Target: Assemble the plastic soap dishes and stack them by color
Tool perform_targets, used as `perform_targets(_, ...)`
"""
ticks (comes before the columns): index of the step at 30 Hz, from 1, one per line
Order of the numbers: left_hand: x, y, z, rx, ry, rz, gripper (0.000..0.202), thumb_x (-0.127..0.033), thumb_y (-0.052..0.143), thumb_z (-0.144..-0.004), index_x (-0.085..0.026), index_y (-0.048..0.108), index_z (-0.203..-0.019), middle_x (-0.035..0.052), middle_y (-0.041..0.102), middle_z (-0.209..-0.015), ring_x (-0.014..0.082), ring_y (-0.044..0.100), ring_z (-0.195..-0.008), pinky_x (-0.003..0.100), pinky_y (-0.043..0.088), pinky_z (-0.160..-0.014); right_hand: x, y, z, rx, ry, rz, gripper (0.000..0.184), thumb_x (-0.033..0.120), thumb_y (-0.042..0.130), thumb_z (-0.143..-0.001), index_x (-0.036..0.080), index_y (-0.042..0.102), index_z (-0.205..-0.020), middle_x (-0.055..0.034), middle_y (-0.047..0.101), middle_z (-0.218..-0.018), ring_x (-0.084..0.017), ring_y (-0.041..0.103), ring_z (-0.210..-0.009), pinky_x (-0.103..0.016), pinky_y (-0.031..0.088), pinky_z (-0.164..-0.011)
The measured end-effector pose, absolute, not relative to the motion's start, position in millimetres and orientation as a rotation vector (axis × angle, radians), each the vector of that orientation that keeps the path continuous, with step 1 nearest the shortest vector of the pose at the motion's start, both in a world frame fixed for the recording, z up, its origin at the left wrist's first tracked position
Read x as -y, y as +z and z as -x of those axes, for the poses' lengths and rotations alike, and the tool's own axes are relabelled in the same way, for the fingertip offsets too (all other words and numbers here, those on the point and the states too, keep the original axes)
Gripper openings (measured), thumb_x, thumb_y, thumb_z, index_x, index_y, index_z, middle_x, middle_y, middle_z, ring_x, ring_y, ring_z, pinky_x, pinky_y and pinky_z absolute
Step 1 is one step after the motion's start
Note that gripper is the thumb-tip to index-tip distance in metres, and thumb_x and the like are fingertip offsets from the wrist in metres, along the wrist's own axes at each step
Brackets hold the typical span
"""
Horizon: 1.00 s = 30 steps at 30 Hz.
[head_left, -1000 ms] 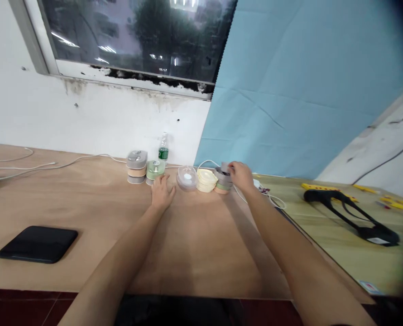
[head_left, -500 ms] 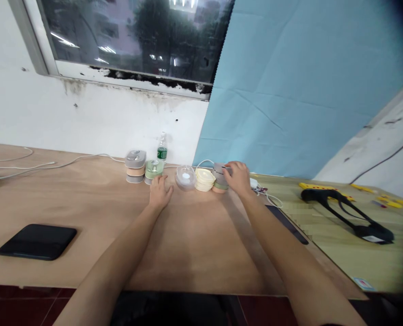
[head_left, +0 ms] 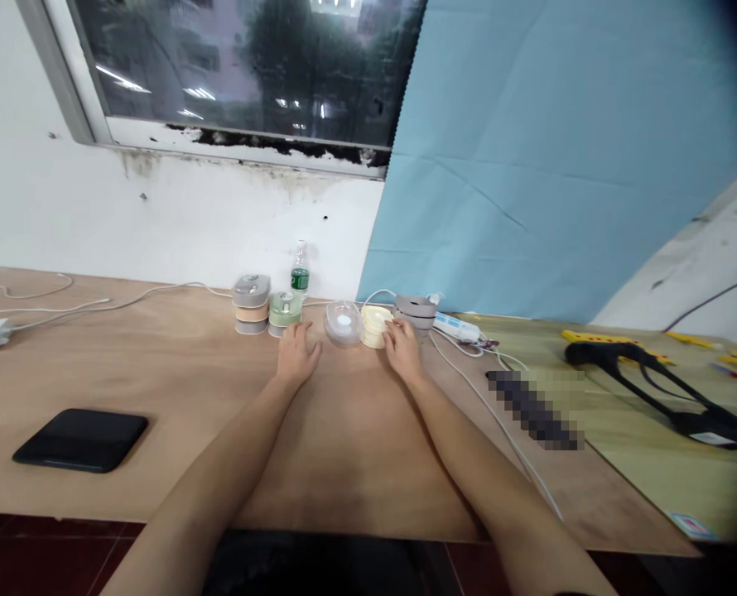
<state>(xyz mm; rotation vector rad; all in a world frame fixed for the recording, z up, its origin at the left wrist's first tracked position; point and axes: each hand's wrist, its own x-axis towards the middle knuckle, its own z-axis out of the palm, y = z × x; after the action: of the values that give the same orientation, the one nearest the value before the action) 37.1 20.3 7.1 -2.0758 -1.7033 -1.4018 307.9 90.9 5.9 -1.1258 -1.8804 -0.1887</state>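
A row of small round containers stands at the back of the wooden table [head_left: 344, 430]. My left hand [head_left: 296, 354] lies flat on the wood, fingers apart, just in front of the pale green container [head_left: 285, 310] and left of the clear lidded one [head_left: 342, 322]. My right hand [head_left: 402, 349] rests with its fingertips at the cream container [head_left: 376, 324], holding nothing that I can see. The grey-lidded stack [head_left: 416, 310] stands just behind and right of that hand. Another grey and tan stack [head_left: 250, 304] is at the left end of the row.
A green-capped bottle [head_left: 299, 270] stands by the wall. White cables [head_left: 145, 294] run along the back; a power strip [head_left: 458, 326] lies right of the containers. A black pad [head_left: 81, 438] lies near the front left. A black strap [head_left: 660, 385] lies on the adjoining right table.
My right hand has come off the grey-lidded stack and moved left and nearer, to the cream container. The left hand has stayed in place.
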Motion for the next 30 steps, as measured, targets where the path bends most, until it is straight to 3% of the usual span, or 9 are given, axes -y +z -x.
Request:
perform_targets(7, -18, 8, -39, 1.705, -1.385, 2.1, 0.046, -0.032, 0.057, -0.082, -0.015, 0.048, -0.124, 0.0145, 0.052, -0.119, 0.0286, 0.049, -0.114, 0.044, 0.041, -0.097, -91, 8, -307, 1.83, -0.116, 1.135, 0.026, 0.027, 0.04, -0.091, 0.016, 0.062, -0.095, -0.0124, 0.058, -0.099, -0.024, 0.055, -0.098, -0.039, 0.045, -0.09)
perform_targets(15, -15, 6, -40, 1.623, -1.4, 2.115, 0.047, -0.031, 0.057, -0.083, -0.014, 0.047, -0.125, 0.0153, 0.053, -0.12, 0.029, 0.049, -0.114, 0.044, 0.041, -0.098, -66, 15, -298, 1.765, -0.058, 0.989, 0.018, 0.028, 0.041, -0.092, 0.019, 0.055, -0.097, -0.0114, 0.057, -0.103, -0.023, 0.053, -0.1, -0.039, 0.046, -0.086)
perform_targets(22, 0, 15, -27, 1.457, -1.493, 2.215, 0.075, -0.042, 0.058, -0.082, -0.012, 0.024, -0.142, 0.0188, 0.046, -0.132, 0.0285, 0.048, -0.12, 0.043, 0.041, -0.1, -22, 15, -260, 1.929, 0.205, 0.663, 0.013, 0.029, 0.04, -0.093, 0.021, 0.05, -0.097, -0.009, 0.059, -0.101, -0.021, 0.057, -0.095, -0.036, 0.048, -0.08)
perform_targets(24, 6, 17, -18, 1.452, -1.473, 2.264, 0.066, -0.042, 0.055, -0.084, -0.014, 0.031, -0.139, 0.0166, 0.048, -0.133, 0.0276, 0.048, -0.122, 0.041, 0.041, -0.1, -12, 12, -248, 1.952, 0.305, 0.667, 0.015, 0.029, 0.038, -0.094, 0.022, 0.051, -0.095, -0.006, 0.06, -0.091, -0.019, 0.059, -0.084, -0.034, 0.048, -0.076)
perform_targets(27, 16, 16, -5, 1.602, -1.369, 2.346, 0.044, -0.042, 0.049, -0.088, -0.018, 0.049, -0.125, 0.0109, 0.062, -0.117, 0.0257, 0.058, -0.109, 0.039, 0.046, -0.093, -9, 11, -240, 1.93, 0.356, 0.756, 0.016, 0.03, 0.037, -0.095, 0.022, 0.051, -0.094, -0.0024, 0.06, -0.077, -0.017, 0.058, -0.07, -0.032, 0.048, -0.068)
perform_targets(30, 23, 15, 3, 1.816, -1.343, 2.357, 0.043, -0.046, 0.045, -0.09, -0.021, 0.051, -0.124, 0.0082, 0.066, -0.11, 0.0256, 0.064, -0.097, 0.038, 0.049, -0.085, -21, 15, -251, 1.856, 0.144, 0.812, 0.017, 0.031, 0.044, -0.091, 0.021, 0.052, -0.102, -0.007, 0.063, -0.092, -0.02, 0.059, -0.084, -0.035, 0.048, -0.077)
